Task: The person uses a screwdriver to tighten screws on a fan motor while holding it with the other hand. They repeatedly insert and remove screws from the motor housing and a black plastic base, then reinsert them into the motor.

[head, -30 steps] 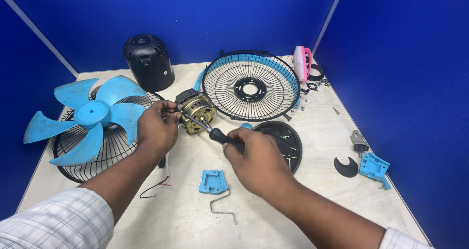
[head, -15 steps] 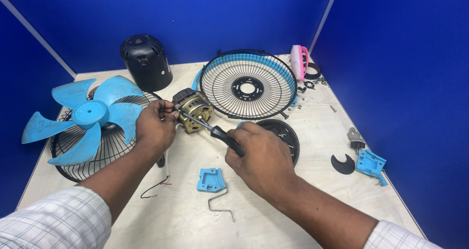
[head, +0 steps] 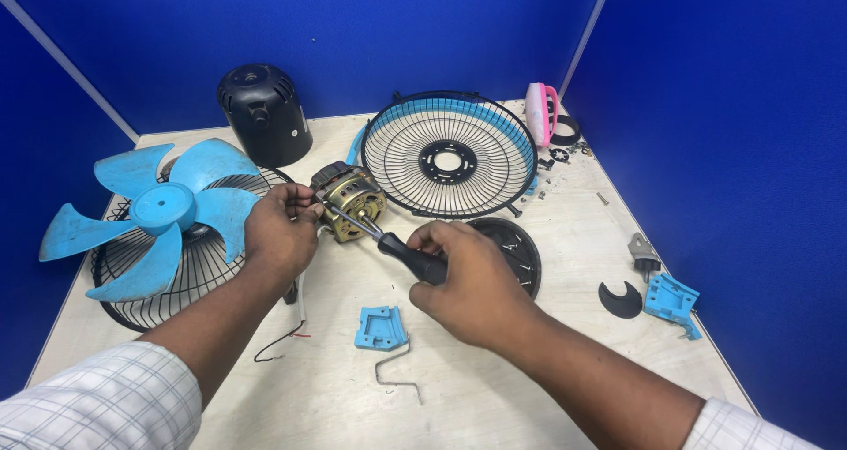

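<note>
a repair workbench: pale table (head: 547,238) walled by blue partitions (head: 723,106), strewn with fan parts.

pale table (head: 573,238) | on it: wire fan guards (head: 448,157), blue blade (head: 154,212), black motor cover (head: 265,115), blue brackets (head: 381,326)

near edge: bare table (head: 529,397) between the bent wire (head: 397,375) and the right corner.
left edge: blocked by blue fan blade (head: 150,212) on its grille (head: 190,269).
far edge: black motor cover (head: 263,115) and upright grille (head: 448,157), narrow gap between.
</note>
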